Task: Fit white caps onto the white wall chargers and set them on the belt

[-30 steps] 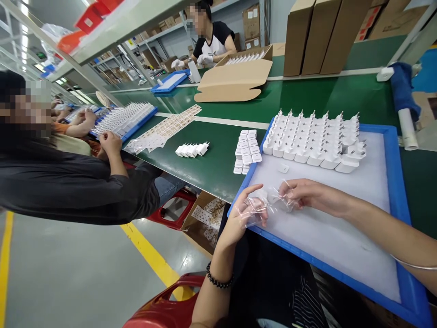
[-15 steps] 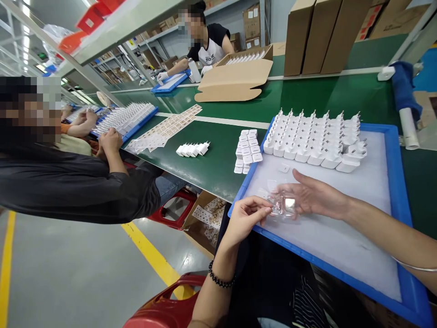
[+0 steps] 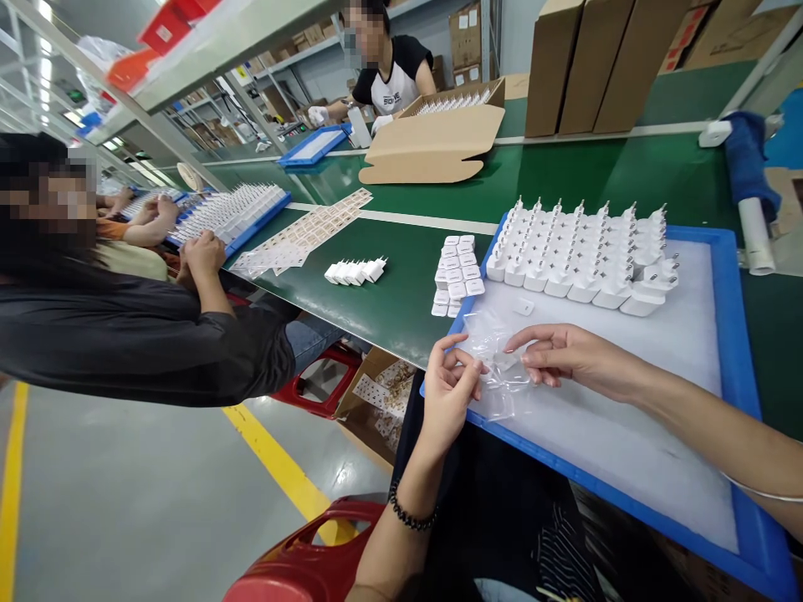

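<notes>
My left hand pinches one side of a crumpled sheet of clear plastic film. On the other side of the film, my right hand has its thumb and curled fingers closed at the sheet's edge. Both hands are above the near left part of a blue-rimmed tray with a whitish padded base. White plug chargers stand in rows at the tray's far side, prongs up. A small white flat piece lies on the base just beyond the film.
White square-faced blocks are stacked left of the tray. Farther left lie a few plug chargers and sticker sheets. An opened cardboard box stands across the bench. One co-worker sits at left, another opposite.
The film has opened out into a wider crumpled sheet between my hands. My right hand's fingers, blurred and stretched before, are now curled at the film. The co-worker opposite has drawn a gloved hand back.
</notes>
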A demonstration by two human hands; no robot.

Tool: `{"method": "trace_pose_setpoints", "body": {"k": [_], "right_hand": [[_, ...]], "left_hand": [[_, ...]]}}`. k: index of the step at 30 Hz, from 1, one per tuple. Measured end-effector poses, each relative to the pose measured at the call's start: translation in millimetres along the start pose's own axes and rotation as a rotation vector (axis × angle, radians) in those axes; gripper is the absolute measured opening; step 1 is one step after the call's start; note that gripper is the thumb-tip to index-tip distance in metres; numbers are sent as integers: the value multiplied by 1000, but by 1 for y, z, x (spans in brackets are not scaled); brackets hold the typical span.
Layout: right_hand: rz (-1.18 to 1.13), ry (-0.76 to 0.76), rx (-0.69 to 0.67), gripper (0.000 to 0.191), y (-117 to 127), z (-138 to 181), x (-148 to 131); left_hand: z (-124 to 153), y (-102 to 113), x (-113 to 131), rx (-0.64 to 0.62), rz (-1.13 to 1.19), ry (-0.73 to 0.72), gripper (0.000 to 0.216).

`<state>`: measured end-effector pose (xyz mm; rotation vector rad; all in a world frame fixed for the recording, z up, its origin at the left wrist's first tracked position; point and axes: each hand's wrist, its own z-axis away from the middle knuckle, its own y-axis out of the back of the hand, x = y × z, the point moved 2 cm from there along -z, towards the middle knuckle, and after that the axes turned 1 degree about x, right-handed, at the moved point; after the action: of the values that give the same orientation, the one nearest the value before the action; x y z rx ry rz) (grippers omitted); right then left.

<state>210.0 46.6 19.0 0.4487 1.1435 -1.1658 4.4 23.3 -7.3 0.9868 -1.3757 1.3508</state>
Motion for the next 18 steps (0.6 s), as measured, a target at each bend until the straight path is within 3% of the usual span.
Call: {"method": "trace_pose_setpoints", "body": {"k": [4,8,11,18], "right_hand": [[-21,25,71,44,0,1,-2],[-48,56,98,23,1,0,-2],[-52,71,85,17,1,0,-3],[-38,99,30,18,1,3,-6]], "left_hand": [[-2,0,0,-40,-12,44,75],[-2,3,3,-182,-59,105,53],[-2,5,8,-256,-64,88,50],[-3,1,8,-192,-56,78,42]]}}
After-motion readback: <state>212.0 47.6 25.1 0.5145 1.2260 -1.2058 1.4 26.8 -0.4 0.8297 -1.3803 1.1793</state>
